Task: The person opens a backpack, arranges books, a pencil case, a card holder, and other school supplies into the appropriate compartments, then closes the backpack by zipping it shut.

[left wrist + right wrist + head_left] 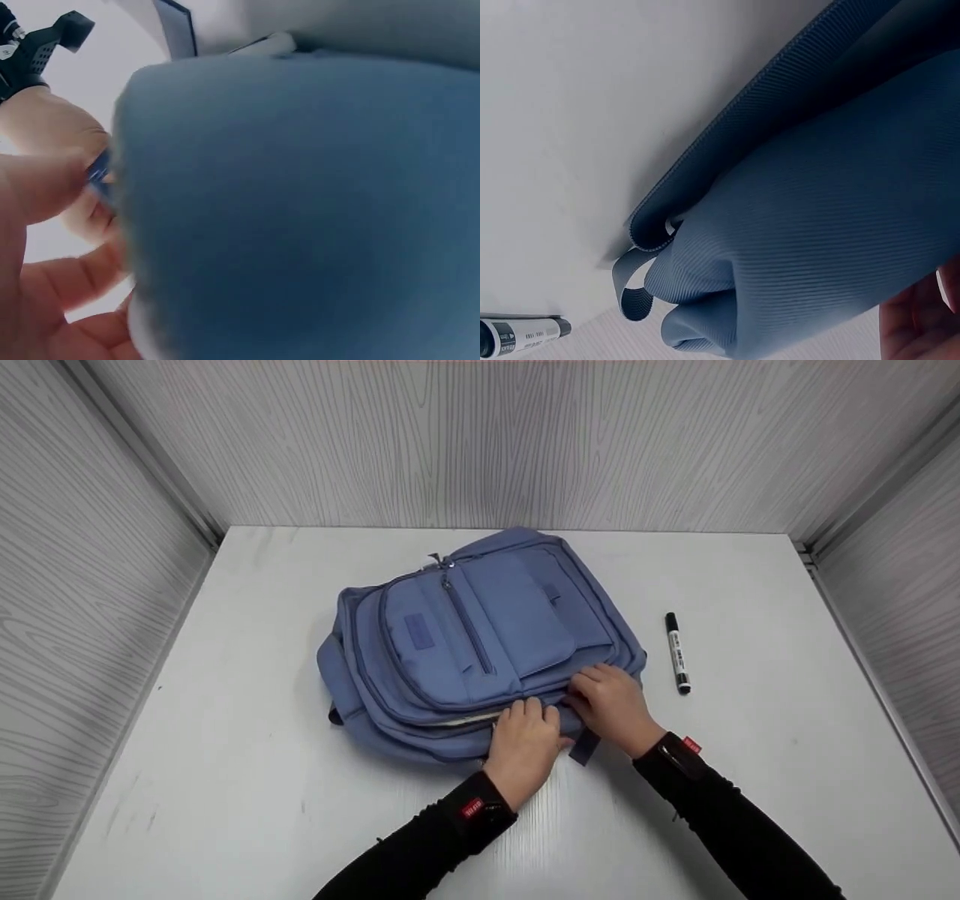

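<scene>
You had the bag [499, 622] near the table's [225, 780] far edge, your left hand [525, 746] and right hand [611, 709] both pinching its near side, the marker [677, 652] between bag and right edge

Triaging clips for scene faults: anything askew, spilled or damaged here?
No spill or obvious damage. The backpack lies askew to the edges of the table, and a pale strip stands out against the blue near side; can't tell whether it's lining or contents. The marker lies loose, which looks ordinary.
</scene>
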The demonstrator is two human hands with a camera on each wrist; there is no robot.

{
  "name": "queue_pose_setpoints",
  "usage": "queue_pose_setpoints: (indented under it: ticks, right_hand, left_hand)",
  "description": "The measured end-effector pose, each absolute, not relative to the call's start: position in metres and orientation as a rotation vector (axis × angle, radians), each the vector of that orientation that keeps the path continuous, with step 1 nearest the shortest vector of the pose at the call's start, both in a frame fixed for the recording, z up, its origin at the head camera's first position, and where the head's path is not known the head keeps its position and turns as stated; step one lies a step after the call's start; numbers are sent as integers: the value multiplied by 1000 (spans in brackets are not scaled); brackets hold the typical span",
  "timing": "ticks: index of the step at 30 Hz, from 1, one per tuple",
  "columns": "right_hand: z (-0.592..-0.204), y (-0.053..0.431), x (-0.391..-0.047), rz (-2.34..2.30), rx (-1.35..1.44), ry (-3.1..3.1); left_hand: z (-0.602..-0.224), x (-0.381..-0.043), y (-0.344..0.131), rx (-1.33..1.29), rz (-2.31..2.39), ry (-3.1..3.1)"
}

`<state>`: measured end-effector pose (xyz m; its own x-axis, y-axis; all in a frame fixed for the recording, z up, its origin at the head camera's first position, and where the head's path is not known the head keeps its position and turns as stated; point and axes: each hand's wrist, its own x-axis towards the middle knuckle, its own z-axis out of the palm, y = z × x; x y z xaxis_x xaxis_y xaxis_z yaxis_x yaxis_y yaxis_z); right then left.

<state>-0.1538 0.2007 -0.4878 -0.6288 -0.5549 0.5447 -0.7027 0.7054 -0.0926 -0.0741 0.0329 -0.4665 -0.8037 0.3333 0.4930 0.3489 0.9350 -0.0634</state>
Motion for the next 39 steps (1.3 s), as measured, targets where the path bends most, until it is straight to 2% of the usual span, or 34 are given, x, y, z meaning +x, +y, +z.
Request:
queue_pose_setpoints:
  ticks: [7,13,22,39]
  right_hand:
    - [-487,200,-154,431,970,-2421]
    - [-487,200,-154,440,965,-2426]
    - [-486,200,-153,467,968,-2428]
    - [-484,211,-158,459,968,-2390]
  left_hand:
    - [-472,-75,29,-441,-131,-2426]
    - [-460,-73,15,-432,-238,-2472]
    - [-439,-56,-36,-338,-391,-2741]
    - [-455,-48,-122,-194,-398,-2545]
